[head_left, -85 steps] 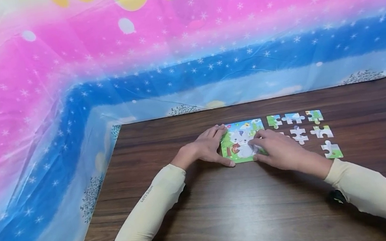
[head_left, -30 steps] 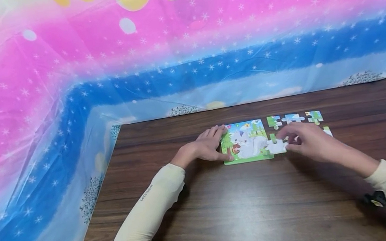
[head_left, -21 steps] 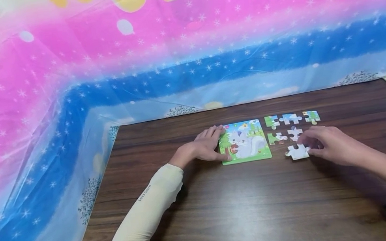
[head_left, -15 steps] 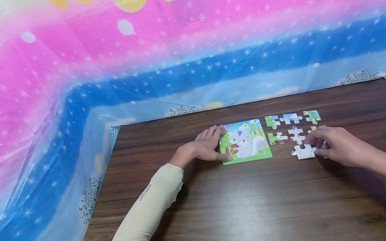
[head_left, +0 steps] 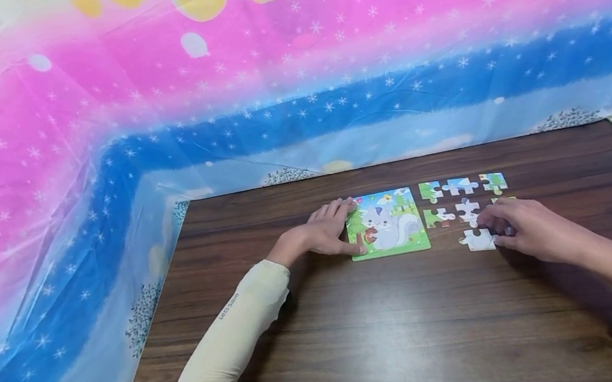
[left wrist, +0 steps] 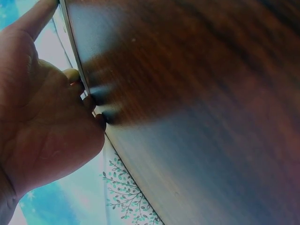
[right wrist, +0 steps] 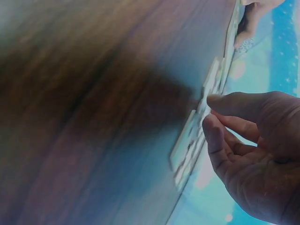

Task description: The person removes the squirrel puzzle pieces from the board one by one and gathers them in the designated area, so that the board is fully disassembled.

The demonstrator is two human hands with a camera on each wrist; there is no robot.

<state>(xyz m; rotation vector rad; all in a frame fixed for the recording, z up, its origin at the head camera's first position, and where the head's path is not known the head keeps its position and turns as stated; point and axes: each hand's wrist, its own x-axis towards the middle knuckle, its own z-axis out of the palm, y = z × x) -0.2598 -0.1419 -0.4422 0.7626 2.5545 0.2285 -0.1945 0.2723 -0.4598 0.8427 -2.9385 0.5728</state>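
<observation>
A square puzzle board [head_left: 392, 225] with a white squirrel picture lies on the wooden table. My left hand [head_left: 328, 229] rests along the board's left edge, thumb and fingers spread. In the left wrist view, the palm of that left hand [left wrist: 47, 122] faces the camera at the board's side. To the right, my right hand [head_left: 534, 229] holds a mostly white jigsaw piece [head_left: 478, 240] by its right edge between thumb and fingers. That piece sits just below a grey and white jigsaw piece [head_left: 468, 213]. In the right wrist view, the right hand's fingertips [right wrist: 214, 101] are close together at the pieces.
Loose jigsaw pieces stand in rows right of the board: a tree piece [head_left: 430, 190], a sky piece [head_left: 459, 187], a corner piece [head_left: 493, 182] and a green piece [head_left: 439, 218]. My right hand partly covers others. A patterned cloth [head_left: 298, 122] hangs behind the table [head_left: 356, 330].
My right hand has left the board and moved right, carrying the mostly white piece down to the bottom row of loose pieces. My left hand has stayed at the board's edge.
</observation>
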